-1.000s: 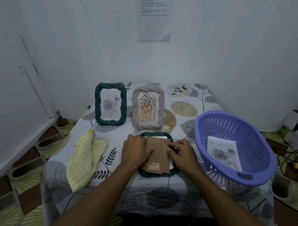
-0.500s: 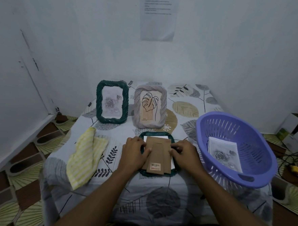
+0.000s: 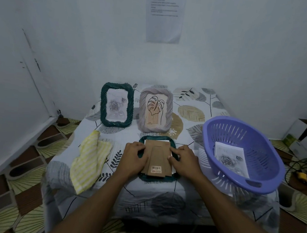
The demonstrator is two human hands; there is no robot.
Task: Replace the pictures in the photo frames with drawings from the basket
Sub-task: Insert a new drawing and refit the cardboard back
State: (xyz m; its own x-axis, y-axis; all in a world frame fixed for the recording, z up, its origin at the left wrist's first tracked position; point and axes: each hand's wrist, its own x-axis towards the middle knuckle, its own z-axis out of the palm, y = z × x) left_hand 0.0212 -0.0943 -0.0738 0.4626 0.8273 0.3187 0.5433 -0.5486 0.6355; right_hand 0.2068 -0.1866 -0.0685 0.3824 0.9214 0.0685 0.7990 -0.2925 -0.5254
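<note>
Table (image 3: 179,196) w/ leaf-print cloth carries everything. Purple basket (image 3: 266,160) sits just R of the right hand (image 3: 184,160), w/ rose drawings (image 3: 229,158) lying in it. Beyond both hands, two frames stand upright. The dark green frame (image 3: 103,103) already shows a rose drawing, and the grey frame (image 3: 142,112) has a leaf picture, prob. not yet swapped. Yellow cloth (image 3: 90,157) lies L of the left hand (image 3: 133,156).

Btwn the hands is a third frame (image 3: 155,178), face down, w/ brown backing board (image 3: 158,153) on top. The left hand's fingers curl down at the board's L edge and the right hand's bent fingertips meet its R edge. Can't tell if either grips or just presses. A white sheet (image 3: 165,141) peeks out past the board's far edge.

Judgement: board is being seated. Risks:
- Board looks skewed in the opening, so uneven pressing could crease or trap the sheet.
- A hard push could slide the frame toward the near table edge.
- The R elbow is close to the basket and could nudge it.
</note>
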